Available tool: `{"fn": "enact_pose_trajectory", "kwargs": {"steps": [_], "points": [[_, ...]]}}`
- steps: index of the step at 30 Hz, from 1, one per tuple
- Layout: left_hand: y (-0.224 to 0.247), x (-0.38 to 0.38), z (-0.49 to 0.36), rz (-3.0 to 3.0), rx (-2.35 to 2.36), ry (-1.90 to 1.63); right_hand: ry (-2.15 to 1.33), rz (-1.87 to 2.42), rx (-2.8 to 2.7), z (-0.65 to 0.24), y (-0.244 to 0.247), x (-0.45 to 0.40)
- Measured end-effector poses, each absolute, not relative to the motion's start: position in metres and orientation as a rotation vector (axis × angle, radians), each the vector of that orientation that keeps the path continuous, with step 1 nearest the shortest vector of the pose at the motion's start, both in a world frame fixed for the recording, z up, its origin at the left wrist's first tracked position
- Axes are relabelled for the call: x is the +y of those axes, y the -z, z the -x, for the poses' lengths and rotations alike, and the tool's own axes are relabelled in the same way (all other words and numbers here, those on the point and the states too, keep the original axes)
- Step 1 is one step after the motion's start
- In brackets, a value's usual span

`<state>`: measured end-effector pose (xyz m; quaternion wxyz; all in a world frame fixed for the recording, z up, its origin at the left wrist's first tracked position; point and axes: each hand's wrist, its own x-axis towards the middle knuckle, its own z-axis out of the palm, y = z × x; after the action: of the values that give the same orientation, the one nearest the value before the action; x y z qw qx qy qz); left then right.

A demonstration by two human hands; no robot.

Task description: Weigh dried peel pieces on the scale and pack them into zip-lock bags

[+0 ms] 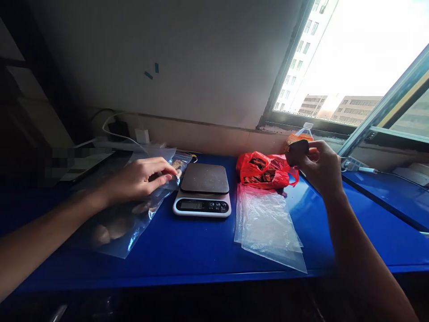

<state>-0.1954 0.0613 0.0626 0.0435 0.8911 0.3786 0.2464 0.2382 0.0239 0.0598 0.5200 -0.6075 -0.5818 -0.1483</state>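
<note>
My left hand (pixel 147 176) is over clear plastic bags left of the kitchen scale, thumb and forefinger nearly together. Pale brown pieces (pixel 179 166) in a small zip bag lie right at these fingertips; whether they grip a piece or the plastic is hard to make out. A larger clear bag (pixel 134 232) with brownish lumps lies under my left forearm. My right hand (pixel 321 163) is raised at the right, pinching a dark flat piece (pixel 297 152). The scale (pixel 204 179) has a bare dark plate. Left of my right hand sits a red plastic bag (pixel 246 165) of dark reddish-brown pieces.
Flat clear bags (pixel 268 228) lie stacked in front of the red bag. A bottle (pixel 305 130) of orange liquid stands behind my right hand by the window (pixel 351 58). A white plug (pixel 142 136) and cables are along the wall. The blue table's front edge (pixel 201 282) runs across below.
</note>
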Motion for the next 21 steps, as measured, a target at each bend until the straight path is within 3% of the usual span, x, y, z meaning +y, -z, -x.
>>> {"fn": "enact_pose_trajectory", "kwargs": {"steps": [9,15,21], "points": [[-0.045,0.056,0.188,-2.821,0.971,-0.681,0.383,1.045,-1.998,-0.124,-0.044,0.024],[-0.032,0.027,0.16,-3.173,0.788,-0.751,0.391,0.994,-2.204,-0.091,-0.039,0.043],[-0.021,-0.009,0.108,-3.326,0.815,-0.382,0.272,1.135,-2.084,-0.102,-0.017,0.051]]}}
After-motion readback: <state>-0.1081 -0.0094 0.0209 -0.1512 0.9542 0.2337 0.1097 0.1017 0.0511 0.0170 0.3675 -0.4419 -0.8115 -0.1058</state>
